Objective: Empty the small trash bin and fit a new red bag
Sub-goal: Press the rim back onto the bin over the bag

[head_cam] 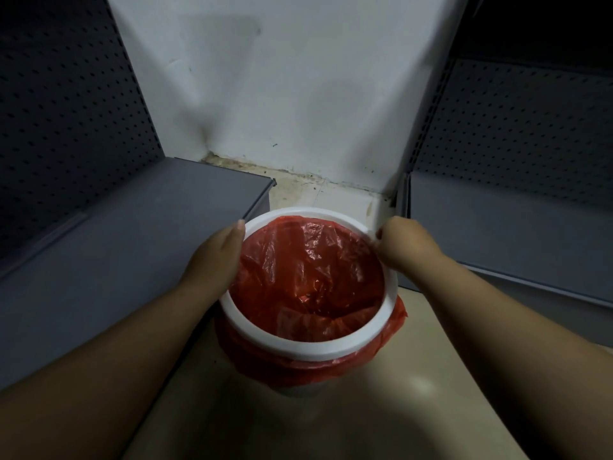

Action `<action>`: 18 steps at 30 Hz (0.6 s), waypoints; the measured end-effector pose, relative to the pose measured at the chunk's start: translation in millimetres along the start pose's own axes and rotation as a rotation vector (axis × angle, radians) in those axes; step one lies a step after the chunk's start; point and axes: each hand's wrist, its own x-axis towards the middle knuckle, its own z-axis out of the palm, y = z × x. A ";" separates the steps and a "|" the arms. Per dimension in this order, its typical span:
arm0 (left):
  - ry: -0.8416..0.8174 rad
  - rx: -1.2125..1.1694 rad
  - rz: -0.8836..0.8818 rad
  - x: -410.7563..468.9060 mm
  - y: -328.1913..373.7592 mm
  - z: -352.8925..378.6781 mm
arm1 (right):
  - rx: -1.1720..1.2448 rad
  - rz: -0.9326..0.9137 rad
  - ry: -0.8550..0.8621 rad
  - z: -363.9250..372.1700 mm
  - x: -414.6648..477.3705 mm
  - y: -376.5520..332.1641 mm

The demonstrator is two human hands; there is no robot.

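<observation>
A small round trash bin stands on the floor in the middle of the head view, topped by a white rim ring (308, 346). A red plastic bag (311, 277) lines its inside, and the bag's edge hangs out below the ring on the near and right sides. No trash shows inside the bag. My left hand (215, 260) lies flat against the ring's left side, fingers together. My right hand (403, 242) grips the ring at its far right, fingers curled over the edge.
Grey metal shelving with perforated back panels flanks the bin: a low shelf (132, 234) on the left, another shelf (497, 227) on the right. A white wall (282, 94) stands behind, with a dirty floor corner at its foot. Beige floor (331, 410) lies nearer me.
</observation>
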 end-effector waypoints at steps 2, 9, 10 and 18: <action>0.012 0.057 0.043 -1.1 -2.3 1.0 | 0.033 -0.020 0.017 2.4 -3.4 -3.5; -0.066 0.212 0.136 1.1 -18.9 15.1 | 0.242 -0.199 0.005 22.2 -19.8 -15.0; -0.074 0.239 0.138 0.1 -20.2 16.9 | 0.241 -0.197 0.018 23.9 -20.0 -15.2; -0.073 0.262 0.144 3.5 -27.4 16.9 | 0.304 -0.181 0.039 20.2 -20.4 -18.5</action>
